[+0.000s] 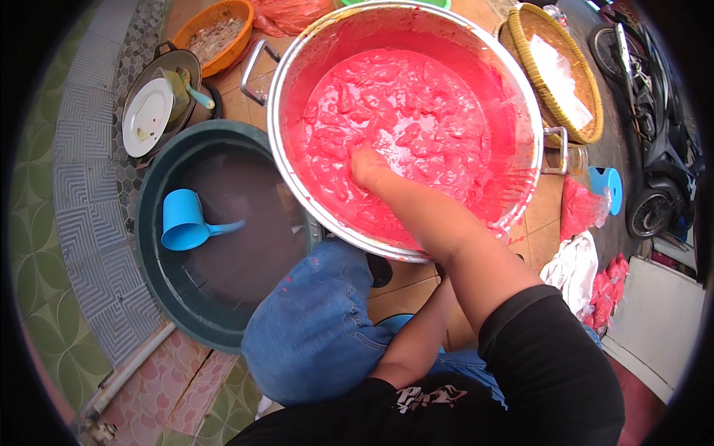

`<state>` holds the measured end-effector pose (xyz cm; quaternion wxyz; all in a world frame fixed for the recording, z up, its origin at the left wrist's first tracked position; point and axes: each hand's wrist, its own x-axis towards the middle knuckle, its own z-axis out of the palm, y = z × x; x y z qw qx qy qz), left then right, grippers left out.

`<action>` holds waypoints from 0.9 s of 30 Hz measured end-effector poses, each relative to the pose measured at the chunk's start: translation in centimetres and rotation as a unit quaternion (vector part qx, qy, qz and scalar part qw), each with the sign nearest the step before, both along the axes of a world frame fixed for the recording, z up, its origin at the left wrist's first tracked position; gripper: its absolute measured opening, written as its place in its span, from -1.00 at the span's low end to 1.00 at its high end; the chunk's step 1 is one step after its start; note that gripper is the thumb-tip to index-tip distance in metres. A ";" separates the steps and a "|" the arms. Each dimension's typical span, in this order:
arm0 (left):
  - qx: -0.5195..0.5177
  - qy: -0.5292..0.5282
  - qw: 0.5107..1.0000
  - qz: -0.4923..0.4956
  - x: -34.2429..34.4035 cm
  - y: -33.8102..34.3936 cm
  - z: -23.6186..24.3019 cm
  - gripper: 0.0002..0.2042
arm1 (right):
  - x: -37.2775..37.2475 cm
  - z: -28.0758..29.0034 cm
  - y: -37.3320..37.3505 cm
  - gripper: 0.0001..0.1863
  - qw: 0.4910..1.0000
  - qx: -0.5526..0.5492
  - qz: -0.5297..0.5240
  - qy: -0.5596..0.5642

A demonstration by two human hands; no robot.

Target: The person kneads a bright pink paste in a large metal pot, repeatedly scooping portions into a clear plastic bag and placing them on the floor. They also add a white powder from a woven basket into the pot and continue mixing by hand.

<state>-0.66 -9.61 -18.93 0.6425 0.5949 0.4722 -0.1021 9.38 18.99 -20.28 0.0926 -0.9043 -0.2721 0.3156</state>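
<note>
Beside the pot [297, 52] rim, a tub [160, 297] crowds close. Right hand [366, 165] sunk in pink batter [416, 111], grip unclear. Left hand hidden under the pot.

Single head cam, fisheye, looking steeply down from just above the big metal pot [405, 126]; pot close, upper centre, person's knees below it, floor tiles left.

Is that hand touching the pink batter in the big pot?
Touching. The head view shows the right hand sunk into the pink batter inside the metal pot, fingers buried below its surface.
</note>
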 end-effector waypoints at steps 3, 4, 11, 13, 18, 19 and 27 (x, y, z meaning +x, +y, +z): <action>-0.025 0.012 1.000 0.013 -0.5 -0.6 -1.5 -0.42 | -0.1 1.9 0.8 -0.65 0.990 -0.057 0.123 0.030; -0.024 0.016 0.999 0.026 -0.7 -0.4 -1.8 -0.41 | -0.5 4.4 1.8 -0.66 0.972 -0.079 0.215 0.045; -0.050 0.014 0.998 0.030 -0.4 -0.5 -3.0 -0.38 | -1.9 12.2 2.6 -0.66 0.945 -0.069 0.316 0.057; -0.056 0.010 0.998 0.025 0.0 -0.6 -2.6 -0.39 | -2.2 11.1 2.9 -0.52 0.953 -0.033 0.245 0.174; -0.070 0.009 0.997 0.016 0.3 -0.9 -1.9 -0.42 | -4.7 3.3 2.6 -0.50 0.947 0.180 -0.068 0.258; -0.069 0.016 0.997 0.024 0.2 -0.6 -2.2 -0.42 | -5.1 3.6 2.8 -0.51 0.916 0.185 -0.104 0.340; -0.057 0.022 0.998 0.001 0.2 -0.5 -2.8 -0.47 | -0.6 9.2 0.6 -0.68 0.804 0.193 -0.119 0.549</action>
